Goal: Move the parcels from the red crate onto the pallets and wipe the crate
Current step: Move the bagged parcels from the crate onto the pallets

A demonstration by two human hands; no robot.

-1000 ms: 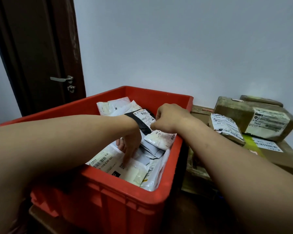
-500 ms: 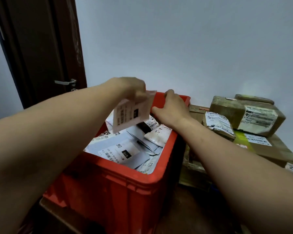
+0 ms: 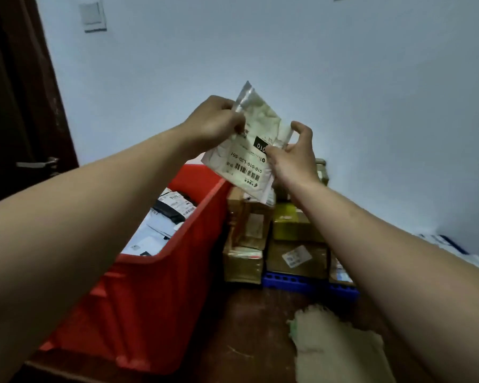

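With my left hand (image 3: 213, 123) pinching the top edge and my right hand (image 3: 291, 158) the side of a flat white plastic mailer (image 3: 249, 153), held high beside the red plastic crate (image 3: 155, 286), I'm mid-transfer, and next I'd lower it onto the brown cardboard boxes (image 3: 296, 255) on the blue plastic pallet (image 3: 302, 284).

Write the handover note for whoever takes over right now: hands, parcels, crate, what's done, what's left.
Hands: the left hand pinches the white parcel by its upper edge; the right hand grips its right side.
The parcel is in the air, above the stacked boxes on the blue pallet.
The red crate holds several more parcels.
A beige cloth lies on the floor right of the crate, untouched.
Done: this parcel is out.
Left: set it down, move the rest, wipe the crate.
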